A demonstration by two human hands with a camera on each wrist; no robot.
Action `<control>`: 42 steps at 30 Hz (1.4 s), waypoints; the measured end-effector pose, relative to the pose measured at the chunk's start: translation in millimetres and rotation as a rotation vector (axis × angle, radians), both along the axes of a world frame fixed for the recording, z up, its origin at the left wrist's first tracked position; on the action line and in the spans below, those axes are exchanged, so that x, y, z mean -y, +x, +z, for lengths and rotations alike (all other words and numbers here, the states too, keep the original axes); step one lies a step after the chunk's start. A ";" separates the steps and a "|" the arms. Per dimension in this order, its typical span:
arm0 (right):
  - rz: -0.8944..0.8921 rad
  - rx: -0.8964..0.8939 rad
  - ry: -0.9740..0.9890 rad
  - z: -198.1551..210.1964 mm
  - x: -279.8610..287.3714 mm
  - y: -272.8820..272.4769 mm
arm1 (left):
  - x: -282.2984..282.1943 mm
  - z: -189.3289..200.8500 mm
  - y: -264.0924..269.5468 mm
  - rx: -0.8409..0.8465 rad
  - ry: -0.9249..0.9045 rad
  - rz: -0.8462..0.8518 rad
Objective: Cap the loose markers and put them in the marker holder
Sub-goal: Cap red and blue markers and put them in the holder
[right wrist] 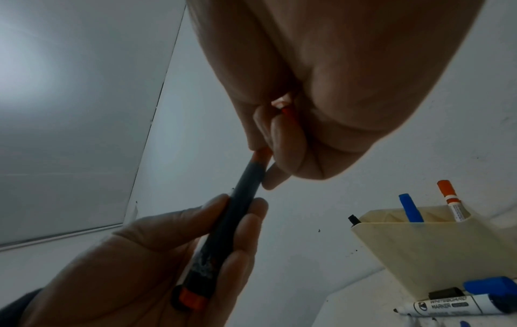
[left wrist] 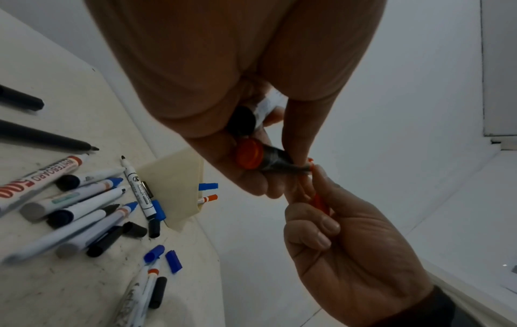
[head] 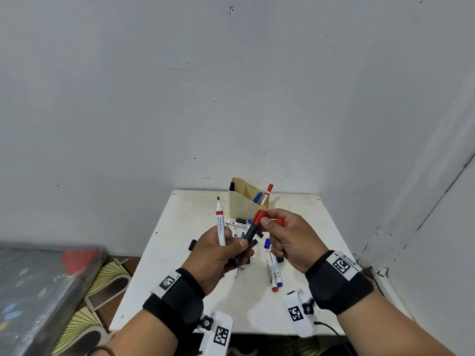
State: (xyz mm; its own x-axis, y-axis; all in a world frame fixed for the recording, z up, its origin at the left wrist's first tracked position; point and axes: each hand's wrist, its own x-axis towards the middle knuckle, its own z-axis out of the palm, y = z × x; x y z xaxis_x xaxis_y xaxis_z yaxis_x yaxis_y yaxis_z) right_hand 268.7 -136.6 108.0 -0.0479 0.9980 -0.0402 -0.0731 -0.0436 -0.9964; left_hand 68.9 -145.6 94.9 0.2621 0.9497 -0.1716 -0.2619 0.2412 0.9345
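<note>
Left hand: my left hand (head: 218, 250), low centre of the head view, has its fingers curled round two markers at once.
Dark marker: the dark marker (head: 250, 233) with the red end plug runs up and right from my left palm; my left thumb and fingers (right wrist: 246, 221) pinch its barrel.
White marker: the white marker (head: 220, 222) with a red band stands nearly upright in the same fist, its bare black tip pointing to the top of the frame.
Right hand: my right hand (head: 290, 240), right of centre, has its fingers curled in, thumb and forefinger pinching the red cap (head: 259, 216).
Red cap: it sits on the upper end of the dark marker; whether it is fully seated I cannot tell. A second piece of red shows in my right fingers; what it is I cannot tell.
Marker holder: the cream marker holder (head: 241, 204) stands at the far edge of the white table (head: 180, 227), just above my hands, with a blue-capped and a red-capped marker in its right part.
Loose markers: uncapped markers (left wrist: 84, 205) and stray blue caps (left wrist: 173, 261) lie on the table, lower left of the left wrist view.
</note>
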 end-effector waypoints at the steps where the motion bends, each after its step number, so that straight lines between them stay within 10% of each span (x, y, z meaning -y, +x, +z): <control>1: -0.011 0.019 -0.002 -2.3 -1.5 1.3 | -0.8 -2.3 2.8 -0.013 -0.002 0.000; 15: -0.492 0.615 0.125 -29.1 -107.9 76.7 | -16.0 -115.3 -18.5 -0.429 -0.211 0.026; 31: -0.384 0.804 0.048 -83.4 -202.1 56.5 | -30.3 -142.4 -24.6 -0.482 -0.237 0.065; 42: -0.309 0.612 -0.133 -99.1 -122.9 53.0 | -36.5 -133.3 -28.1 -0.598 -0.201 0.149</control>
